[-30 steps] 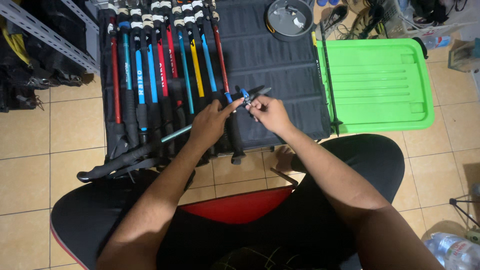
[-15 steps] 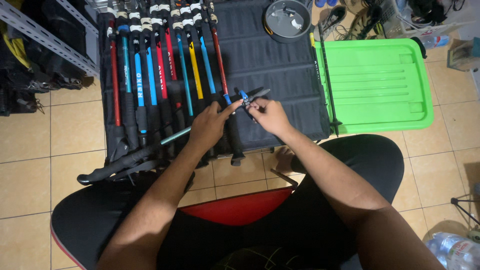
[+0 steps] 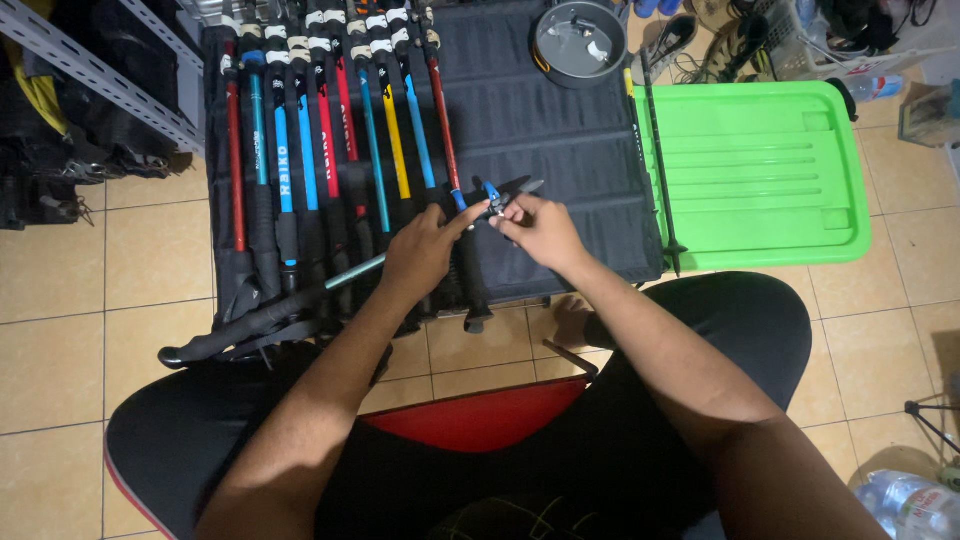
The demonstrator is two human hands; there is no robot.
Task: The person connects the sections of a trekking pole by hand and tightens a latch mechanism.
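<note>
Head view: L hand (image 3: pixel 425 250) & R hand (image 3: pixel 535 228) both pinch-grip teal trekking pole (image 3: pixel 300 295), clamp end (image 3: pixel 497 198) between them, long axis near-left to far-right.

I count about nine trekking poles (image 3: pixel 285 180) lying side by side on one dark mat (image 3: pixel 560 140), one more pole (image 3: pixel 655 150) beside one green lid (image 3: pixel 770 170), one round pot (image 3: pixel 580 40), one plastic bottle (image 3: pixel 910 500), and two hands.
</note>
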